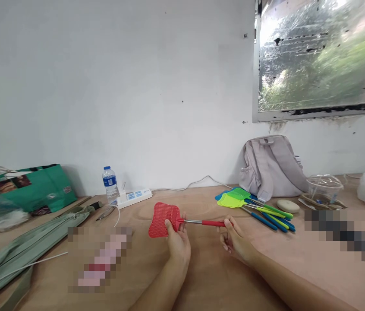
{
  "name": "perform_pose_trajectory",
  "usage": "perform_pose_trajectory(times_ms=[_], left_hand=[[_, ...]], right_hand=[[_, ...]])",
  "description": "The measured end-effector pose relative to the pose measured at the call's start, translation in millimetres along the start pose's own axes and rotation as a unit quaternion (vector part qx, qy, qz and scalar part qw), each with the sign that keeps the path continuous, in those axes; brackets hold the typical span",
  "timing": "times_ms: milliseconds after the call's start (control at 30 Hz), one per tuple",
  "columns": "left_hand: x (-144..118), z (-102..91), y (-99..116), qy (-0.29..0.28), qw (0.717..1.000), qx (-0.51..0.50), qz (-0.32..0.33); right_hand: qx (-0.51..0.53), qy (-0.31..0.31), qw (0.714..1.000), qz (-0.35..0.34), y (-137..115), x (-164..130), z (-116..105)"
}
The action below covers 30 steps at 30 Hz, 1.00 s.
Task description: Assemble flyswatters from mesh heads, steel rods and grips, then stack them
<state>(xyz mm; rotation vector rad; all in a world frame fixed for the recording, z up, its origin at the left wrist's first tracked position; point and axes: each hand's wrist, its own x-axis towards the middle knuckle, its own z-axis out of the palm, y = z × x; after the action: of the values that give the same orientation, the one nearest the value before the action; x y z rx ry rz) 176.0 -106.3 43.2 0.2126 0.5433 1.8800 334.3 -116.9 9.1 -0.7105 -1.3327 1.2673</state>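
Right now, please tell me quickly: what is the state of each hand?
Left hand: closed on the red fly swatter, near its mesh head.
Right hand: closed on the swatter's red handle end.

Two blurred-out patches on the table (contents unreadable), green bag cut by left edge.

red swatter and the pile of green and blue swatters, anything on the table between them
In the head view only bare table and the right hand gripping the red swatter handle lie before the pile of swatters.
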Motion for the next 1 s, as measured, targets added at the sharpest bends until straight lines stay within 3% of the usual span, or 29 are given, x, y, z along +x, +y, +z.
perform_pose_trajectory(times_ms=[100, 200, 300, 400, 500, 567, 700, 767, 900, 1000], left_hand=[[4, -0.3, 5, -0.041, 0.999, 0.013, -0.023], [13, -2.6, 10, -0.087, 0.994, 0.052, -0.050], [19, -6.2, 14, -0.142, 0.983, 0.106, -0.046], [22, -11.5, 16, -0.206, 0.954, 0.217, -0.017], [19, -17.3, 19, -0.253, 0.897, 0.362, 0.014], [17, -20.0, 20, -0.287, 0.863, 0.415, 0.021], [18, -21.8, 21, -0.348, 0.829, 0.437, 0.025], [23, -22.5, 20, -0.334, 0.820, 0.462, 0.049], [37, -25.8, 19, -0.244, 0.802, 0.530, 0.130], [47, -28.7, 23, -0.200, 0.772, 0.581, 0.164]], right_hand=[[-0.061, -0.016, 0.998, -0.014, -6, 0, -7], [-0.237, -0.030, 0.969, -0.071, -23, -3, -18], [-0.467, -0.109, 0.871, -0.103, -49, -8, -27], [-0.577, -0.160, 0.796, -0.086, -68, -12, -30], [-0.586, -0.186, 0.782, -0.101, -70, -13, -30], [-0.565, -0.187, 0.797, -0.105, -62, -10, -31], [-0.507, -0.126, 0.844, -0.123, -41, 3, -42], [-0.519, -0.082, 0.841, -0.131, -36, 13, -56], [-0.602, 0.035, 0.791, -0.105, -38, 26, -98], [-0.685, 0.149, 0.713, -0.031, -44, 26, -132]])
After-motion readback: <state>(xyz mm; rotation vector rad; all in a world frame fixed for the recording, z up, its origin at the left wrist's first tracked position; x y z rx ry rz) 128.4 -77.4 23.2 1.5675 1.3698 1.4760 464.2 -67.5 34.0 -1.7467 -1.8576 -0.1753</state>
